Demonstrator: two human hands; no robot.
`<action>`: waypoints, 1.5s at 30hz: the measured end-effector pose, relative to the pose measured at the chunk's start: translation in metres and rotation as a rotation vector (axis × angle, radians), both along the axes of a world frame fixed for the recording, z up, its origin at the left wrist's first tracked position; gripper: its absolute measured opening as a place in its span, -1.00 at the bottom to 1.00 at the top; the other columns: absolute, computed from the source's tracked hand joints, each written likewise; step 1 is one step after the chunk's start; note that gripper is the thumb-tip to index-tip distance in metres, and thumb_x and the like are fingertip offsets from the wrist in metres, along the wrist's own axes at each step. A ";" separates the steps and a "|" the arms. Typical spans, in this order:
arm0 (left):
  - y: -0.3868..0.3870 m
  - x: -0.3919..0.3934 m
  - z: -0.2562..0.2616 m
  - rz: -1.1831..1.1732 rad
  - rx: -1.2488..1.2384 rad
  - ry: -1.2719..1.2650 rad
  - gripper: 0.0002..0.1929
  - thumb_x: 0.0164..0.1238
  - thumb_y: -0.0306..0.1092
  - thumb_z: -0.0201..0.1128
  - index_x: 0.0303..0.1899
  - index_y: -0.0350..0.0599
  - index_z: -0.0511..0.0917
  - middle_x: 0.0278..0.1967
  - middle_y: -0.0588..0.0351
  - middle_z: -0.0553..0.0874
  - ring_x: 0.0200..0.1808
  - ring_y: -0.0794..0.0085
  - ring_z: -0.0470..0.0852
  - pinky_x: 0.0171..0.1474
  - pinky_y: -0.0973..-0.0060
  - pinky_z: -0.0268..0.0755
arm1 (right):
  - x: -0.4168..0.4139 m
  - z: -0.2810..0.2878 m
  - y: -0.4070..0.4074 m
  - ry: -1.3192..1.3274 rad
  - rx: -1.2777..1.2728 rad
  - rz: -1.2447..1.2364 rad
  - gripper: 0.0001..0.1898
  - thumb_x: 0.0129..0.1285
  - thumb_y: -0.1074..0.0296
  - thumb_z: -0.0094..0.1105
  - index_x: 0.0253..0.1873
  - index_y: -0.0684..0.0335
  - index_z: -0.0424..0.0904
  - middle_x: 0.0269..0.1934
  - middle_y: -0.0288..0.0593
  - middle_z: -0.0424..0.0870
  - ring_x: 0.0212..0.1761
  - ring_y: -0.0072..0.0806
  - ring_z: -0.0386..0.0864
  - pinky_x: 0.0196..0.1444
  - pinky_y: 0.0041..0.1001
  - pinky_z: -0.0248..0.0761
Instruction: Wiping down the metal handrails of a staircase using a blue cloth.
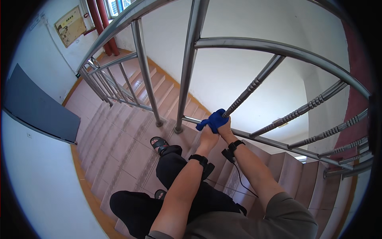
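Note:
A blue cloth (217,120) is wrapped around the foot of a ridged metal baluster (244,95), where it meets the lower rail (271,142) of the stair railing. My right hand (226,128) grips the cloth around the baluster's lower end. Close beside it, my left hand (209,136) is closed on the cloth's left part, just below the rail. The fingers of both hands are partly hidden by the cloth. Each wrist bears a black strap with a small device, and a cable runs from the right one.
Tiled stairs (119,134) descend to a landing at the upper left. A thick metal post (186,71) stands left of my hands, and the handrail (110,33) curves overhead. My sandalled foot (159,144) rests on a step. A grey door (38,104) and red pipes (104,30) are farther off.

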State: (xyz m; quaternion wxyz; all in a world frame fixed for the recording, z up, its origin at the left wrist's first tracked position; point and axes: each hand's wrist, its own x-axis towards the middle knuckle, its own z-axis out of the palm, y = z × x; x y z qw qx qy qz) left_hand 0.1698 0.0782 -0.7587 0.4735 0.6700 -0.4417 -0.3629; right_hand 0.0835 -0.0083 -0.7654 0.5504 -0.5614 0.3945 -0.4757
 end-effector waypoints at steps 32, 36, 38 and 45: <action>-0.017 -0.021 0.048 0.182 -0.278 0.222 -0.47 0.35 -0.43 0.39 0.32 -0.24 0.47 0.11 -0.12 0.72 0.11 0.11 0.73 0.18 0.33 0.54 | 0.003 0.202 -0.020 0.172 -0.573 -0.169 -0.81 0.19 0.58 0.44 -0.17 0.27 0.60 -0.33 -0.29 0.68 -0.31 -0.52 0.66 -0.21 -0.48 0.56; -0.026 -0.028 0.000 0.258 -0.260 0.142 -0.53 0.33 -0.39 0.38 0.25 -0.22 0.53 0.10 -0.16 0.73 0.13 -0.03 0.72 0.21 0.23 0.52 | 0.013 0.155 -0.009 -0.122 -0.155 -0.060 -0.81 0.20 0.50 0.45 -0.31 0.25 0.54 -0.45 -0.35 0.66 -0.40 -0.66 0.58 -0.32 -0.53 0.50; -0.027 -0.033 -0.001 0.252 -0.231 0.112 -0.56 0.31 -0.41 0.34 0.22 -0.21 0.55 0.10 -0.16 0.73 0.14 -0.05 0.72 0.21 0.21 0.52 | 0.005 0.137 -0.012 0.145 -0.318 -0.107 -0.82 0.23 0.51 0.43 -0.33 0.23 0.53 -0.47 -0.35 0.65 -0.44 -0.65 0.56 -0.36 -0.53 0.49; -0.023 -0.010 0.005 0.172 0.095 0.193 -0.61 0.26 -0.51 0.21 0.14 -0.23 0.57 0.06 -0.19 0.75 0.13 -0.06 0.72 0.19 0.21 0.52 | 0.012 0.067 0.003 -0.059 -0.051 -0.083 -0.79 0.24 0.53 0.41 -0.32 0.21 0.49 -0.45 -0.39 0.57 -0.39 -0.65 0.56 -0.31 -0.51 0.51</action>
